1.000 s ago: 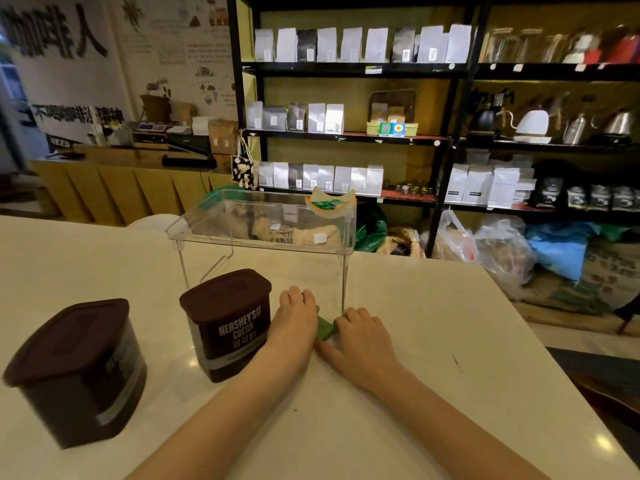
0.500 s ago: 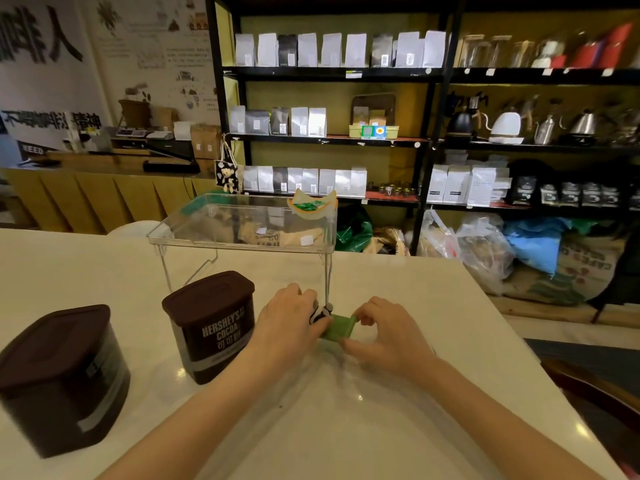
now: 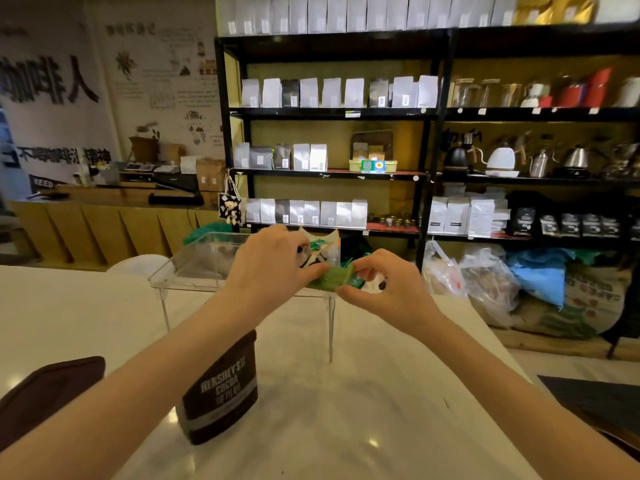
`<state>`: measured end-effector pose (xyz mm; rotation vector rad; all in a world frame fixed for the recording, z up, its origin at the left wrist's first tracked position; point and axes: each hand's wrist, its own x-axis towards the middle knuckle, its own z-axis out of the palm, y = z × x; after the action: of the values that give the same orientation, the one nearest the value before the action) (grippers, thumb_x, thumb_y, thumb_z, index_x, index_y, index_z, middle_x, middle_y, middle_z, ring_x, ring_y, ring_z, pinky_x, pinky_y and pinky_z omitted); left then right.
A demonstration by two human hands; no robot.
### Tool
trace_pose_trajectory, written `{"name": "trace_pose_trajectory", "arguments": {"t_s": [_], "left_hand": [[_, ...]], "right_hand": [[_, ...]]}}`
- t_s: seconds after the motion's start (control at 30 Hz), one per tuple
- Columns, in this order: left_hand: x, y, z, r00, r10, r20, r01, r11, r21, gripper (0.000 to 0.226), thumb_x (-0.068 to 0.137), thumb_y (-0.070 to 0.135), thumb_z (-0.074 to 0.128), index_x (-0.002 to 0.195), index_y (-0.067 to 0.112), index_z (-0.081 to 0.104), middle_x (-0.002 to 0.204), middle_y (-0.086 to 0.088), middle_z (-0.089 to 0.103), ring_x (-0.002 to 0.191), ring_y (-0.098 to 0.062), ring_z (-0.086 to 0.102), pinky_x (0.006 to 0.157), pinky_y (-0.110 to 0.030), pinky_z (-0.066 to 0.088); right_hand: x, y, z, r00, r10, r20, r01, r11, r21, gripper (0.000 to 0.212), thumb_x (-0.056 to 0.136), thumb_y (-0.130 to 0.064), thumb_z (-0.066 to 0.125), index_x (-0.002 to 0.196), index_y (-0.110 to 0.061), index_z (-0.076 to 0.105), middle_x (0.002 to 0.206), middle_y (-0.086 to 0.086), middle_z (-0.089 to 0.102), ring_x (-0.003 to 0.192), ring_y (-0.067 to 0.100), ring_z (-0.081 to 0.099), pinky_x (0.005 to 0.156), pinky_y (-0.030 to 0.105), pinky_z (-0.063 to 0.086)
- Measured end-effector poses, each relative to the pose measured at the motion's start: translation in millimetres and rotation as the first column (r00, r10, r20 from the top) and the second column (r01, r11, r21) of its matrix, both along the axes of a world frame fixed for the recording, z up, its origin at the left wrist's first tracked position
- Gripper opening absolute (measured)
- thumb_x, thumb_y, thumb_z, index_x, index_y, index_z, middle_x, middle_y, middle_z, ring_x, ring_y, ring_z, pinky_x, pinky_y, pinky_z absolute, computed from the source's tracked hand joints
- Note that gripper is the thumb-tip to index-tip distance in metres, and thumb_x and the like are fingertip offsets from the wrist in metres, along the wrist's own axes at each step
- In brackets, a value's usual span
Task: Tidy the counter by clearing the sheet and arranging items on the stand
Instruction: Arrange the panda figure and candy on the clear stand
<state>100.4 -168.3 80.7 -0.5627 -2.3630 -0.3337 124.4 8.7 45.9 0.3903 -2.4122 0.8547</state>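
Green folded sheet (image 3: 331, 278) held between both hands above right front corner of clear acrylic stand (image 3: 194, 268). Left hand (image 3: 270, 268) grip clamped on sheet's left end, also holding small black-and-white item (image 3: 309, 257). Right hand (image 3: 384, 289) grip pinched on sheet's right end. Brown cocoa tub (image 3: 221, 393) on white worktop (image 3: 346, 427) under left forearm; second brown tub (image 3: 48, 389) far left.
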Motion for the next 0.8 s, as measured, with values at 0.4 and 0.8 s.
{"name": "trace_pose_trajectory", "arguments": {"t_s": [0.4,0.8], "left_hand": [[-83.2,7.7,4.3,0.973,0.162,0.166,-0.144,0.983,-0.110,0.054,0.073,0.058,0.061,0.096,0.009,0.068,0.090,-0.007,0.068,0.079,-0.020,0.061,0.064,-0.030,0.049],[-113.3,21.3,-13.2,0.971,0.169,0.170,-0.140,0.975,-0.172,0.051,0.077,0.053,0.060,0.094,0.006,0.064,0.085,-0.010,0.066,0.078,-0.023,0.062,0.064,-0.034,0.051]], "right_hand": [[-90.6,-0.6,12.3,0.972,-0.053,0.228,0.005,0.979,0.206,0.041,0.075,-0.045,0.066,0.108,-0.020,0.065,0.119,0.002,0.054,0.109,0.015,0.045,0.086,0.031,0.042],[-114.0,-7.6,13.7,0.950,-0.213,0.229,0.055,0.834,0.549,0.048,0.083,-0.046,0.055,0.118,-0.013,0.060,0.129,0.009,0.050,0.117,0.024,0.040,0.091,0.040,0.045]]}}
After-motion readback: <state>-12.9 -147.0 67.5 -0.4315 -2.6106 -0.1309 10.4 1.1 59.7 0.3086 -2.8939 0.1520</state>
